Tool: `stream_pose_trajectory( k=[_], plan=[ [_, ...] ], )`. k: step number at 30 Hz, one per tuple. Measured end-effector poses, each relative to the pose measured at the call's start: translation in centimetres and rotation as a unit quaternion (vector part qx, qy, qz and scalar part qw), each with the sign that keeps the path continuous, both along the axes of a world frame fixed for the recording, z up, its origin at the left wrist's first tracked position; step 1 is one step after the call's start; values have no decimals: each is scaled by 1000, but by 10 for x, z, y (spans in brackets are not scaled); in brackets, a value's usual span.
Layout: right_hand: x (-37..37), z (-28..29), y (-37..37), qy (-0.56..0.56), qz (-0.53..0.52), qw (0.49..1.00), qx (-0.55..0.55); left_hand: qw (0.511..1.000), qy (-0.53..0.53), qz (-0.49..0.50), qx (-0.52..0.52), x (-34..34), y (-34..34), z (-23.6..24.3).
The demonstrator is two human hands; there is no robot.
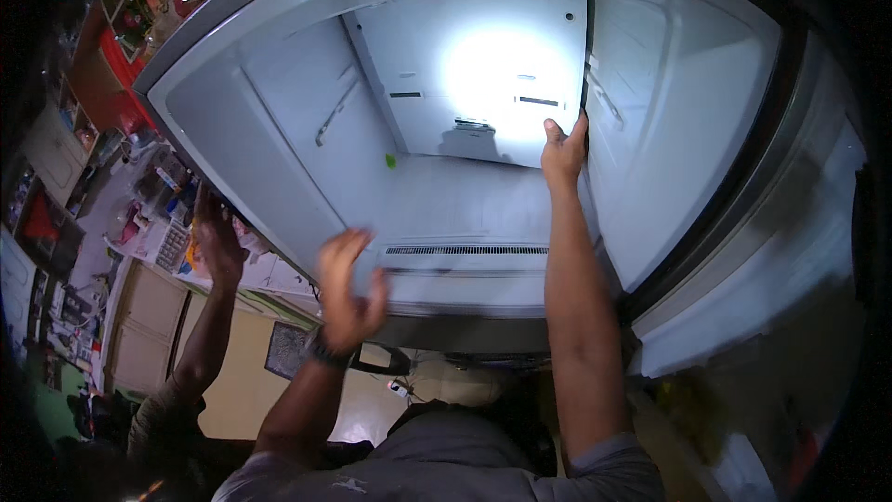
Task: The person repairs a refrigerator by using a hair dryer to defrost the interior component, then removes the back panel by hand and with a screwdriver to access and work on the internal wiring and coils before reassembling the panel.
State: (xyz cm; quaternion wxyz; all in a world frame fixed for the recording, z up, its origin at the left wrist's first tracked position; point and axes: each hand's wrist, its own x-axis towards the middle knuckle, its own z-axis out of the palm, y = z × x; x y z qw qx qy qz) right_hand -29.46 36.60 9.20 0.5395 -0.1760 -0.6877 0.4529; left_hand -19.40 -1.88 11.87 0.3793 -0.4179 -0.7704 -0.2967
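In front of me is the white inside of a fridge compartment [279, 112]. Its back panel [427, 46], white with dark slots, stands out along the right side, where a dark gap shows. My right hand [564, 153] grips the panel's lower right edge, thumb on the front face, the other fingers hidden behind. My left hand [348, 288], slightly blurred, hovers before the compartment's front lip with thumb and fingers apart, holding nothing. A strong patch of light falls on the panel, and a small green piece [390, 161] sits low at the left wall.
At the left, another person's hand [220, 246] is by the fridge's outer side. Behind it, a cluttered counter [139, 214] holds several small items. The open fridge door [762, 288] is at the right. A dark mat [283, 350] lies on the floor.
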Motion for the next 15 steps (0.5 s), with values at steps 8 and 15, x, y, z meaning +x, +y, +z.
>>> stream_pose_trajectory(
  k=[8,15],
  plan=[
    [11,4,-30,21,49,998,-34,891,-350,121,262,-266,128,-43],
    [50,3,-22,3,60,997,-38,898,-373,22,235,-271,140,-46]
  ],
)
